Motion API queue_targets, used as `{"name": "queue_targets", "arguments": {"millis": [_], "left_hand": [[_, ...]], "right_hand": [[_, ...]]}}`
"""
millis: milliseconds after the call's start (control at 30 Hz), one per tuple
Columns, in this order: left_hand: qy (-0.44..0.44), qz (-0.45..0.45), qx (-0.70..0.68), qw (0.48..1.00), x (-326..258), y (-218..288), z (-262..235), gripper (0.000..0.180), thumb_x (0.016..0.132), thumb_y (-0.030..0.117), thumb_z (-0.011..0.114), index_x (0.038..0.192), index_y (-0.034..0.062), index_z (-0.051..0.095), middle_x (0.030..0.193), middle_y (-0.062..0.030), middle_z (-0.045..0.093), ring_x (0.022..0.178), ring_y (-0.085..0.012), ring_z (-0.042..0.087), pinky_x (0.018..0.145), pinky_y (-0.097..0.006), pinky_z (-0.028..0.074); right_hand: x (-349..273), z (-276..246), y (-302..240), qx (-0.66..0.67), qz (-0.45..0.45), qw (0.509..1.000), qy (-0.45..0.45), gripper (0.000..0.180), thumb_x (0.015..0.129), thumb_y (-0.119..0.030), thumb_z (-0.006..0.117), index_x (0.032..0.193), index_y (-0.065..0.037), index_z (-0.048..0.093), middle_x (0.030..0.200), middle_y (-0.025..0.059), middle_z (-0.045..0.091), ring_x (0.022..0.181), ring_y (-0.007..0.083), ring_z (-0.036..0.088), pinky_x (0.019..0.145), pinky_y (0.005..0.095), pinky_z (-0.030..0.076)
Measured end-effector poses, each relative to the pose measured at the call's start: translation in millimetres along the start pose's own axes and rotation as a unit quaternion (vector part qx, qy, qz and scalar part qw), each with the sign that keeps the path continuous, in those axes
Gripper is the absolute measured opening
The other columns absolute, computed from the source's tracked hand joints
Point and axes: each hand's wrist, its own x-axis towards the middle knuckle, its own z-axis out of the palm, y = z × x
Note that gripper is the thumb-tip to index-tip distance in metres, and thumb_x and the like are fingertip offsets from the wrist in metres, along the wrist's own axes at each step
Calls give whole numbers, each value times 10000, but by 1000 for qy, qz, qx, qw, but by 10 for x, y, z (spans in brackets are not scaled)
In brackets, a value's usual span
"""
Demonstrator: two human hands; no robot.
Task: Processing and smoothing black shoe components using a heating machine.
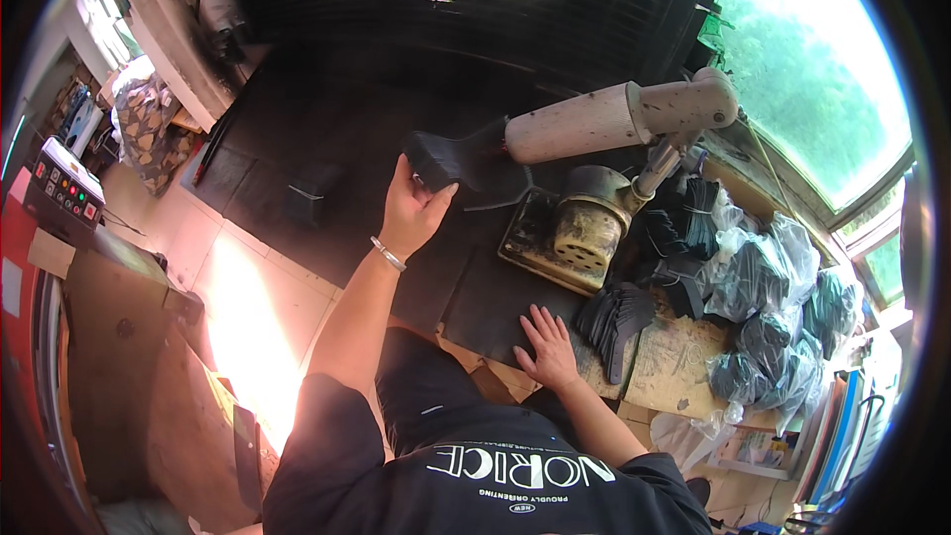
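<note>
My left hand (414, 208) grips a black block-like bundle (436, 160) between thumb and fingers, raised over the dark work surface. The bundle seems made of thin black pieces, though their kind is too dark to make out. It is right by the dark flared end (495, 144) of a pale cylindrical arm. My right hand (548, 349) lies flat on the dark table (485, 302), fingers spread, with nothing in it. Just right of it lies a fanned stack of flat black pieces (612, 325). Another black bundle (309, 196) rests on the surface to the left.
A pale jointed arm (584, 121) reaches in above a stained metal machine (586, 228). Clear plastic bags of black pieces (758, 272) crowd the right side under a window. A black grille (456, 15) stands at the back. At far left is a control box (67, 188).
</note>
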Motion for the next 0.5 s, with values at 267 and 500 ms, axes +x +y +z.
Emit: {"name": "queue_targets", "arguments": {"millis": [267, 500], "left_hand": [[-16, -7, 4, 1000, 180, -214, 168, 445, 860, -86, 615, 1233, -4, 386, 1141, -112, 558, 1038, -136, 584, 847, -256, 515], [-30, -5, 7, 1000, 331, -382, 361, 429, 870, -70, 618, 1220, -2, 379, 1144, -118, 556, 1027, -133, 573, 822, -249, 510]], "right_hand": [[2, 11, -1, 1, 5, 1000, 0, 599, 875, -378, 611, 1382, -82, 495, 1520, 164, 363, 1409, 341, 327, 1152, 483, 250], [14, 15, -4, 4, 5, 1000, 0, 598, 882, -390, 604, 1387, -90, 492, 1521, 160, 363, 1410, 337, 330, 1155, 483, 245]]}}
